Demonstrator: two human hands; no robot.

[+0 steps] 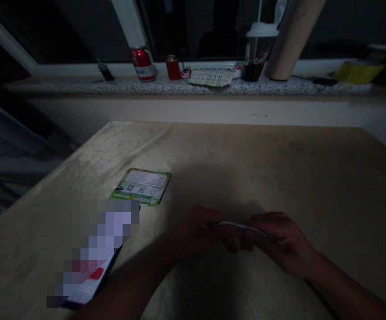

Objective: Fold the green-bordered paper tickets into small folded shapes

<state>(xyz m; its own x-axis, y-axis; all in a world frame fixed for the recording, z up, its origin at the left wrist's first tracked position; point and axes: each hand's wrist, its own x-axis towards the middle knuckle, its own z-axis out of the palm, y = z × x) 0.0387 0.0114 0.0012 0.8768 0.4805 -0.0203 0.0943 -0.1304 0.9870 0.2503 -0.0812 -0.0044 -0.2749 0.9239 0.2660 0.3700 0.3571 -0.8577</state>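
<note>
Above the middle of the table, my left hand (pixel 201 231) and my right hand (pixel 278 233) pinch the two ends of a thin pale sheet (pixel 241 226). Seen nearly edge-on, it curves slightly, and its faces and kind cannot be made out. Thumbs lie on top, with fingers curled underneath. To the left of my left hand, a green printed packet or card (pixel 142 186) with white text panels and QR codes lies flat. Beside my left forearm rests a phone (pixel 94 280) with a lit screen, much of it blurred by pixelation.
Beyond the pale table (pixel 233 146) runs a speckled windowsill (pixel 122 86). On it stand a red can (pixel 142 64), a small red jar (pixel 172 67), a crumpled printed wrapper (pixel 211 77), a lidded cup with straw (pixel 256 53), a cardboard tube (pixel 295 40) and a yellow item (pixel 358 72).
</note>
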